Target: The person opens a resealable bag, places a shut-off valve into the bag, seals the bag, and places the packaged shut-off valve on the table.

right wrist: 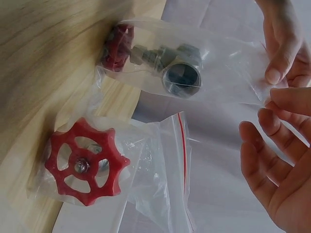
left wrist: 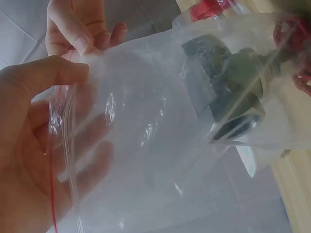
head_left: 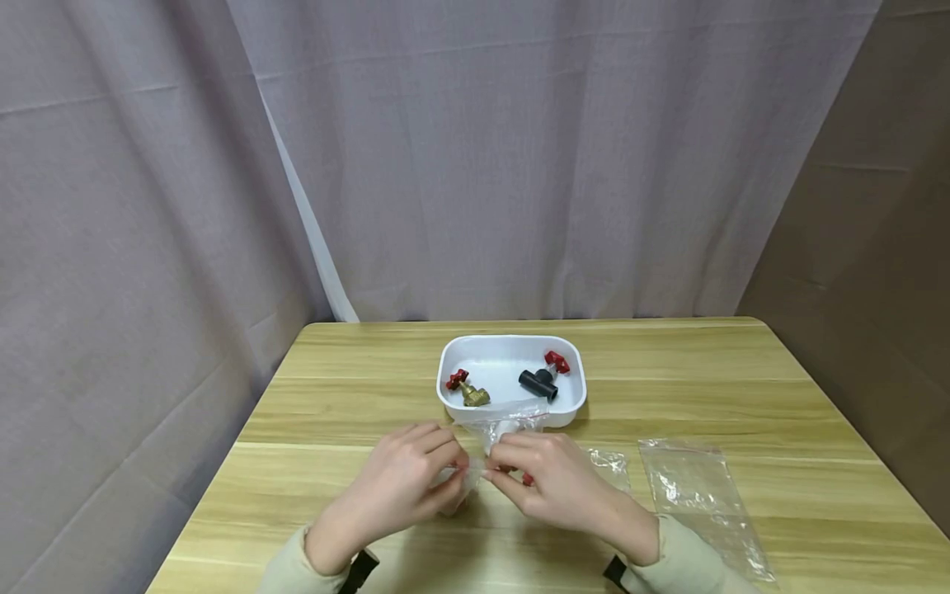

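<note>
Between both hands hangs a clear zip bag with a red line along its mouth. Inside it is a grey metal valve with a red handwheel. My left hand pinches the bag's top edge between thumb and fingers. At the same edge, my right hand pinches a corner with thumb and index finger, its other fingers loosely bent. Beside it stands a second zip bag, holding a valve whose red handwheel faces the right wrist camera; the head view mostly hides it behind my right hand.
A white tray stands just beyond the hands. In it lie a brass valve and a black tee-shaped valve, both with red handwheels. Flat clear bags lie on the wooden table at right. Grey curtains hang behind.
</note>
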### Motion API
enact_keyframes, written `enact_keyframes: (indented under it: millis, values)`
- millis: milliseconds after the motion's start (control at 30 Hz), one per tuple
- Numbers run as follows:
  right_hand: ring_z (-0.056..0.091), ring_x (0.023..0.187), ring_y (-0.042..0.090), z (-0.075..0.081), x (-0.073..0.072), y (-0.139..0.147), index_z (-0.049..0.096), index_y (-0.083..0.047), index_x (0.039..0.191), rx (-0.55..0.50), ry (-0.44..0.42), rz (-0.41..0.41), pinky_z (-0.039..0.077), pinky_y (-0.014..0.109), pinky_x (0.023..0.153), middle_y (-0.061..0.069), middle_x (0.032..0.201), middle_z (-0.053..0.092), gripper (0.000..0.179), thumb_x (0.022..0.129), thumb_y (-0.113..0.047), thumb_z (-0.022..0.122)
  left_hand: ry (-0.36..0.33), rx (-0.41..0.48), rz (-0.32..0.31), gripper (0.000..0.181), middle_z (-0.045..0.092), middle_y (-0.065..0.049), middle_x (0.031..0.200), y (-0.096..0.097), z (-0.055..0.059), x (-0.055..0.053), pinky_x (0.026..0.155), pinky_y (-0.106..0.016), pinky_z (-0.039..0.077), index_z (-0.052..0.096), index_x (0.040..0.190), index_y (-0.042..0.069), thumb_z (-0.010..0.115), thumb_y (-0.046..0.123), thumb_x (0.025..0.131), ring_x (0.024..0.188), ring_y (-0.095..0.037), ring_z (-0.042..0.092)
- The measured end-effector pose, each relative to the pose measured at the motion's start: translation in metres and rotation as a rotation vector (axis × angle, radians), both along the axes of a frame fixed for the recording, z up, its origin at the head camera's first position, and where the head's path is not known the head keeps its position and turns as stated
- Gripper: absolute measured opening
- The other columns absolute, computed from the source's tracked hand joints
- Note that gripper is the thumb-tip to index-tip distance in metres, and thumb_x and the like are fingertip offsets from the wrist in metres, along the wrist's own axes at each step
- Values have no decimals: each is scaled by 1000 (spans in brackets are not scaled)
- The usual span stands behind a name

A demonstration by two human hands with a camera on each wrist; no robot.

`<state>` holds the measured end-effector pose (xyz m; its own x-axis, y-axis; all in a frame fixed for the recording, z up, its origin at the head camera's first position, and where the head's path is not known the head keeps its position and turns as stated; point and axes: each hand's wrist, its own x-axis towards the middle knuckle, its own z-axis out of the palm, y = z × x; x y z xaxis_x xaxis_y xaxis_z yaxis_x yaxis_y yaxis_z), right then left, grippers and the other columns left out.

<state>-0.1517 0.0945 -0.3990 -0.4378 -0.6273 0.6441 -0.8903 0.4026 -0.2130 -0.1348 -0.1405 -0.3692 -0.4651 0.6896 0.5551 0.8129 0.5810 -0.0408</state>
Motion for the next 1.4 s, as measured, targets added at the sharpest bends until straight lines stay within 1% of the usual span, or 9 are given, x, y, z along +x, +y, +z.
enact_keyframes:
  millis: [233, 500, 667, 900, 1133, 1300, 1400]
  values:
    - [38, 61, -8, 0, 0, 3, 63, -23, 83, 0, -7, 6, 34, 9, 57, -18, 74, 53, 13, 87, -18, 74, -5, 15, 9, 12, 63, 11, 86, -6, -1, 1, 70, -24, 50, 67, 87, 19, 75, 15, 80, 78, -8, 58]
    - [37, 61, -7, 1, -1, 4, 63, -23, 83, -1, -6, 3, 33, 9, 56, -18, 73, 51, 15, 86, -17, 76, -8, 34, 31, 11, 64, 12, 86, -12, -2, 2, 70, -25, 51, 66, 88, 20, 74, 17, 81, 79, -7, 58]
    - [37, 61, -7, 1, -2, 5, 62, -24, 83, 2, -12, 3, 33, 9, 56, -19, 73, 50, 15, 87, -17, 75, -8, 49, 39, 9, 65, 11, 87, -17, -3, 2, 71, -25, 51, 67, 87, 19, 73, 16, 81, 79, -7, 58]
    - [39, 63, -7, -1, -2, 8, 62, -25, 83, 7, -30, -3, 35, 9, 57, -19, 75, 51, 14, 89, -19, 73, 21, 52, 69, 13, 64, 12, 86, -22, -3, 3, 73, -27, 52, 66, 86, 21, 76, 15, 80, 79, -8, 60]
    - [39, 62, -7, -2, -2, 8, 62, -25, 83, 8, -29, 0, 35, 10, 57, -19, 75, 52, 14, 89, -19, 72, 30, 57, 75, 5, 63, 12, 85, -28, -4, 5, 70, -28, 51, 66, 86, 19, 71, 18, 84, 78, -8, 59]
    - [39, 62, -7, -2, -3, 9, 59, -26, 80, 15, -32, -7, 35, 10, 56, -20, 73, 49, 18, 89, -18, 72, 50, 71, 77, 12, 63, 12, 85, -34, -4, 6, 69, -29, 51, 66, 87, 20, 75, 15, 80, 78, -9, 60]
    - [39, 61, -7, -2, -3, 9, 58, -26, 80, 16, -32, -6, 35, 10, 56, -20, 73, 49, 18, 89, -18, 72, 60, 78, 79, 12, 64, 12, 85, -37, -4, 7, 68, -29, 51, 66, 87, 20, 75, 14, 80, 78, -9, 60]
